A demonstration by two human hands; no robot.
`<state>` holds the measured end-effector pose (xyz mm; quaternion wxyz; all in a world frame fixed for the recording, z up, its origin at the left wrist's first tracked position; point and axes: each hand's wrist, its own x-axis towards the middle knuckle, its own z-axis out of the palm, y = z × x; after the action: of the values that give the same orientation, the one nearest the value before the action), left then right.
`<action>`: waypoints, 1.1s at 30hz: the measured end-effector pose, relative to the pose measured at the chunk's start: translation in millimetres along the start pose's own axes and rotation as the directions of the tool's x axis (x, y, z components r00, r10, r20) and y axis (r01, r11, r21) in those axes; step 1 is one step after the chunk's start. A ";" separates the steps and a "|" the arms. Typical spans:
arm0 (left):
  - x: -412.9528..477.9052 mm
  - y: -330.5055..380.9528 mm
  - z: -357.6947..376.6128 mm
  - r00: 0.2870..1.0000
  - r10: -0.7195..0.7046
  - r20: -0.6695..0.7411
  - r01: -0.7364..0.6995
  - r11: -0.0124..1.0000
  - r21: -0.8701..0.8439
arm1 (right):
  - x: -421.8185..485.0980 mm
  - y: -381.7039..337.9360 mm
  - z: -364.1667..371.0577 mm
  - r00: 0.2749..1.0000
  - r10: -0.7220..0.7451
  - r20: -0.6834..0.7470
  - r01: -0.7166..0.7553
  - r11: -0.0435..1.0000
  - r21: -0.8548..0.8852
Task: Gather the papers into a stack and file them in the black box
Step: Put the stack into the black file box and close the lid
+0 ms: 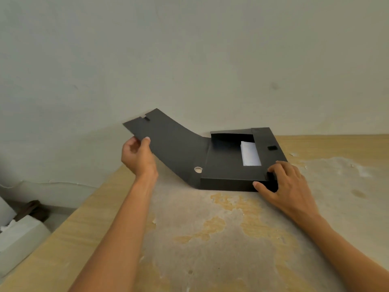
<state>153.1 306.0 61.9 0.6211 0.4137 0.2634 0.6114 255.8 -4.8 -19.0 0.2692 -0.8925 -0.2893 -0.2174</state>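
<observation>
Worn desk filled the foreground. Black box lay near the desk's far edge, close to the wall. Left hand pinched the raised lid at its free edge; right hand curled round the box's near right corner. The thin board was judged light and springy, best held by its edges. Papers showed white inside, largely hidden by an inner flap; their number could not be told.

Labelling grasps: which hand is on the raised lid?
The left hand pinches the raised lid by its free edge; the right hand grips the black box at its near corner, low on the table.
</observation>
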 end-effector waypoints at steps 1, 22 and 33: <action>-10.5 2.3 10.0 0.996 0.074 0.042 -0.075 0.997 0.016 | -0.6 -0.4 -0.7 1.000 0.013 -0.009 -0.013 0.999 0.033; -152.5 -37.0 76.3 0.077 0.230 0.970 -0.856 0.514 -0.054 | -5.0 5.4 -16.7 0.941 0.236 -0.244 -0.083 0.856 0.510; -164.8 -65.0 81.7 0.017 -0.162 0.987 -0.836 0.539 0.103 | -2.6 11.2 -11.9 0.962 0.239 -0.128 -0.147 0.857 0.493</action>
<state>237.7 135.1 20.6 0.2074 0.9554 -0.1200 0.1727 258.2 -20.7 -15.4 0.5278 -0.7984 -0.2164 -0.1926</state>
